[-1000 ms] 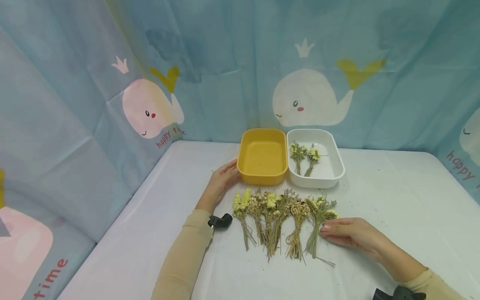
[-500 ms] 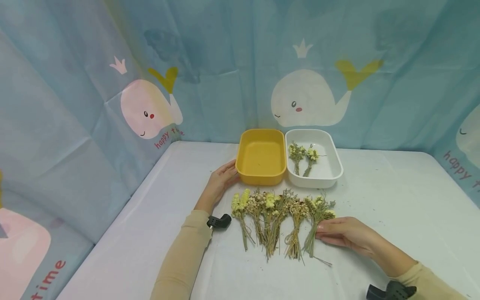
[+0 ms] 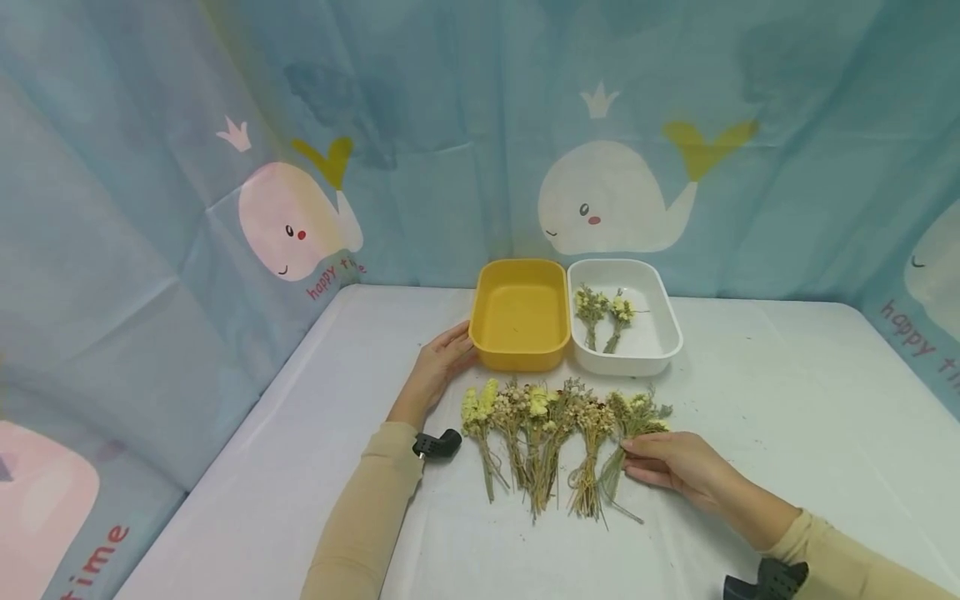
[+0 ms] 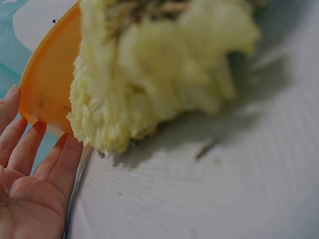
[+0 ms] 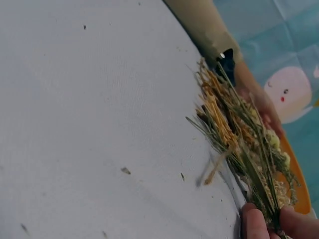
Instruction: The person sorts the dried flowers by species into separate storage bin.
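My right hand (image 3: 678, 462) pinches the stems of the rightmost dried flower bunch (image 3: 636, 413), pale yellow with green stems. In the right wrist view its thumb (image 5: 300, 224) and fingers close round the green stems (image 5: 256, 181). My left hand (image 3: 437, 363) rests with extended fingers against the left side of the yellow container (image 3: 519, 312). In the left wrist view the fingertips touch its orange-looking wall (image 4: 52, 79). Between the hands lie several dried bunches, among them a yellow bunch (image 3: 480, 408) at the left end and a beige one (image 3: 594, 421).
Right of the yellow container, touching or nearly so, stands a white container (image 3: 656, 329) with two small flower bunches (image 3: 619, 312) inside. A blue whale-print curtain (image 3: 465, 200) hangs behind the white table (image 3: 772, 375). Small plant crumbs dot the tabletop.
My right hand has moved left onto the rightmost bunch and now pinches its stems, whose lower ends have shifted left. The left hand has stayed at the yellow container.
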`<move>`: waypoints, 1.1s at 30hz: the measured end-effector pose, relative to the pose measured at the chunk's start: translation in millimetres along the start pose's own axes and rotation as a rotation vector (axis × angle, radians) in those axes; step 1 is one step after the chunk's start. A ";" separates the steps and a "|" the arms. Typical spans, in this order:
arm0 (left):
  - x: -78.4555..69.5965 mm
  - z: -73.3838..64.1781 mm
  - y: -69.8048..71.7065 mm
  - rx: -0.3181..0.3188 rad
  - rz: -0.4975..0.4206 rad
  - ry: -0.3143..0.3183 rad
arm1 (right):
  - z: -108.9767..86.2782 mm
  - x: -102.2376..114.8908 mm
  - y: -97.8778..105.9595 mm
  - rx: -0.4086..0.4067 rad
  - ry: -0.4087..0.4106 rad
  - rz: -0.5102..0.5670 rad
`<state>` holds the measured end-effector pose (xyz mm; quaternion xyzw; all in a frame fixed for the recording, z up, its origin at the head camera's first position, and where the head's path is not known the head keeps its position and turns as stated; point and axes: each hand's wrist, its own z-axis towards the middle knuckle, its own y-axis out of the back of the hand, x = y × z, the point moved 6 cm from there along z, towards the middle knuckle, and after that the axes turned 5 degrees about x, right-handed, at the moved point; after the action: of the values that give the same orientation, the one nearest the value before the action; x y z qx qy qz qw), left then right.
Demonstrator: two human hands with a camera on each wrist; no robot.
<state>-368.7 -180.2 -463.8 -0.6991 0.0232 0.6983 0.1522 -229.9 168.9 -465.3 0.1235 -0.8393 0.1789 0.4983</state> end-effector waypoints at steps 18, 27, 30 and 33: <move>-1.0 0.3 -1.5 -0.026 -0.006 -0.005 | -28.1 -2.1 10.5 -0.100 0.055 0.017; -2.6 -0.2 -1.4 -0.025 -0.004 -0.008 | -37.4 19.2 9.3 -0.128 0.078 -0.018; -2.2 0.1 -1.9 -0.024 -0.007 -0.011 | -37.2 27.4 10.2 -0.140 0.081 -0.047; -1.4 0.2 -2.6 -0.018 -0.013 -0.013 | -36.1 34.6 11.7 -0.134 0.097 -0.059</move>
<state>-368.3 -177.9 -462.0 -0.6961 0.0114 0.7018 0.1509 -222.2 193.7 -421.0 0.1058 -0.8203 0.1134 0.5504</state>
